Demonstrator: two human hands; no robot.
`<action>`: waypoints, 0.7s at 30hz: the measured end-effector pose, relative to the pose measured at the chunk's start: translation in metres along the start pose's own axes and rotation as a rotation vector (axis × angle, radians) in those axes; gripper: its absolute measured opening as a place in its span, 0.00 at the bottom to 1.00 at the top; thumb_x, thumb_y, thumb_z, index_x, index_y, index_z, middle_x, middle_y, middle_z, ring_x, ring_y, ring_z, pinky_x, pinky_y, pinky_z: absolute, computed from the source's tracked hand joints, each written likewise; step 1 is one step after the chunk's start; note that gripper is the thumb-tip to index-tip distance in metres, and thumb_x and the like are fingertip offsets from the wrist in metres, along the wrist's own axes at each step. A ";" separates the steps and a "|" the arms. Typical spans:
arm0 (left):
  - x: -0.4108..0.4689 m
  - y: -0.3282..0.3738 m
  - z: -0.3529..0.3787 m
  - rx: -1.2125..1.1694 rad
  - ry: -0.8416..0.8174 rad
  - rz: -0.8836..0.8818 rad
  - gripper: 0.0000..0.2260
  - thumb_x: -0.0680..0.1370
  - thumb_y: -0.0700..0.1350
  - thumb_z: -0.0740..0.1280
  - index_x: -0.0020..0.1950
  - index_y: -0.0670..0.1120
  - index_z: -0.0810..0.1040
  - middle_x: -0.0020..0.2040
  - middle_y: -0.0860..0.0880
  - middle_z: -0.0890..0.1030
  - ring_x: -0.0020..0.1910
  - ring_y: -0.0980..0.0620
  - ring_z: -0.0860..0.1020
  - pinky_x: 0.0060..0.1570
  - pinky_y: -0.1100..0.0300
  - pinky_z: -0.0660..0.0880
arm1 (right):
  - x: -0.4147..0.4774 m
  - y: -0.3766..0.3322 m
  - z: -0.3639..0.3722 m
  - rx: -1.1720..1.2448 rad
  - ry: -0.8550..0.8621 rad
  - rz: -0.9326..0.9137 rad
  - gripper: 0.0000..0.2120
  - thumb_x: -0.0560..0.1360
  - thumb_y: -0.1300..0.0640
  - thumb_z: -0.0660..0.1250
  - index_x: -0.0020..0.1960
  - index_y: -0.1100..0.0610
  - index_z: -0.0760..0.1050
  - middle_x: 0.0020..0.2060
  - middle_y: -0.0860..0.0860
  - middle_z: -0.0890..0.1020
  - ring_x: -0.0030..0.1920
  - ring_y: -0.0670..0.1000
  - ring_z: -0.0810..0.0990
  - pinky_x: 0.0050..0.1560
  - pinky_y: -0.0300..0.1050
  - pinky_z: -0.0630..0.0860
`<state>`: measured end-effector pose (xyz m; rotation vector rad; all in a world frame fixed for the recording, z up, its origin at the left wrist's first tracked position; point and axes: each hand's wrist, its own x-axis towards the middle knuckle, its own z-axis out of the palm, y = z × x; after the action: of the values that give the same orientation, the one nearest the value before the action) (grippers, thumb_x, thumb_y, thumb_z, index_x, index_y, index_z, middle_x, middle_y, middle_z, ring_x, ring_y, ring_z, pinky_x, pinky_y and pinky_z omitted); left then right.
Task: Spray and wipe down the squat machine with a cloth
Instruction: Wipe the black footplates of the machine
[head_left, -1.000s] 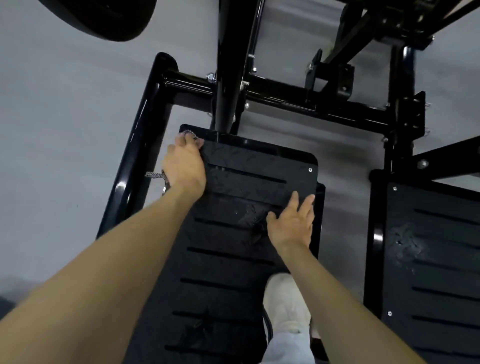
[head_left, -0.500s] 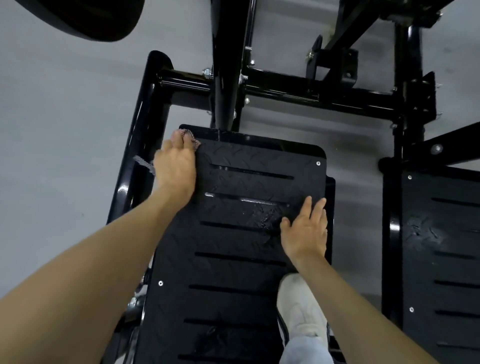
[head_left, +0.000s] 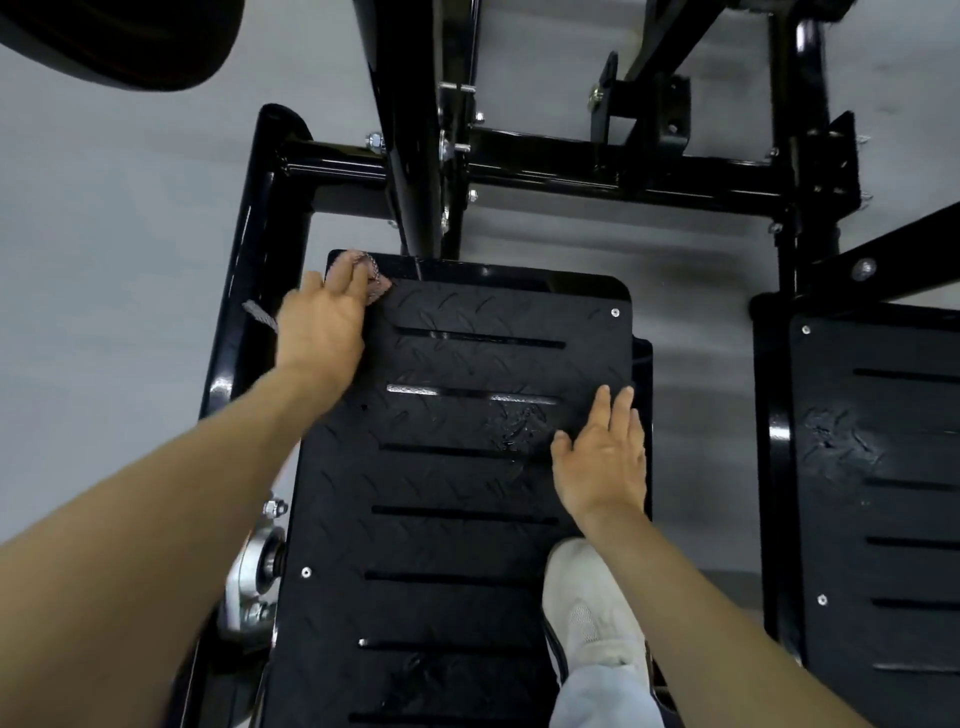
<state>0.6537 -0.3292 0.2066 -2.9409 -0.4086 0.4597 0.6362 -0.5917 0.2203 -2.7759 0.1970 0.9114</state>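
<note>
Head view, looking down: the left hand (head_left: 322, 327) lies palm-down on the cloth (head_left: 371, 275), fingers nearly straight, pressing it onto the far left corner of the black footplate (head_left: 467, 493) of the squat machine. The cloth bunches just beyond the fingertips, and a tail of it sticks out left of the wrist, over the frame rail (head_left: 234, 338). The footplate's long axis runs straight away from the person toward the crossbar (head_left: 623, 171), with its slots lying across. The right hand (head_left: 602, 457) rests flat on the plate's right edge, fingers straight and together, holding nothing. Just left of it is a wet patch (head_left: 514, 421). Behind that wrist, a white shoe (head_left: 587, 597) stands on the plate. Well right of that hand lies a second footplate (head_left: 883, 467).
</note>
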 end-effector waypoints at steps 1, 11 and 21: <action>-0.004 0.012 0.001 -0.065 -0.008 -0.053 0.32 0.74 0.38 0.64 0.76 0.45 0.56 0.76 0.48 0.57 0.58 0.41 0.69 0.50 0.51 0.71 | 0.002 0.003 -0.002 -0.016 -0.015 0.011 0.33 0.82 0.50 0.55 0.78 0.57 0.39 0.77 0.54 0.39 0.77 0.55 0.43 0.76 0.54 0.52; -0.007 0.068 -0.007 0.185 0.005 0.633 0.42 0.74 0.30 0.61 0.78 0.48 0.39 0.78 0.50 0.43 0.58 0.48 0.65 0.60 0.54 0.67 | 0.005 0.008 -0.009 -0.067 -0.089 0.003 0.33 0.82 0.52 0.55 0.78 0.58 0.41 0.77 0.56 0.40 0.77 0.56 0.45 0.76 0.54 0.51; -0.013 0.143 -0.009 -0.011 -0.001 0.367 0.36 0.71 0.36 0.67 0.75 0.50 0.55 0.73 0.49 0.56 0.50 0.45 0.66 0.47 0.48 0.73 | 0.007 0.016 -0.019 -0.285 -0.125 -0.138 0.33 0.82 0.53 0.53 0.77 0.62 0.38 0.77 0.54 0.36 0.77 0.53 0.41 0.77 0.53 0.45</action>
<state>0.6796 -0.4701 0.1936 -3.0300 0.1354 0.4998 0.6489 -0.6126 0.2284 -2.9262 -0.1555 1.1512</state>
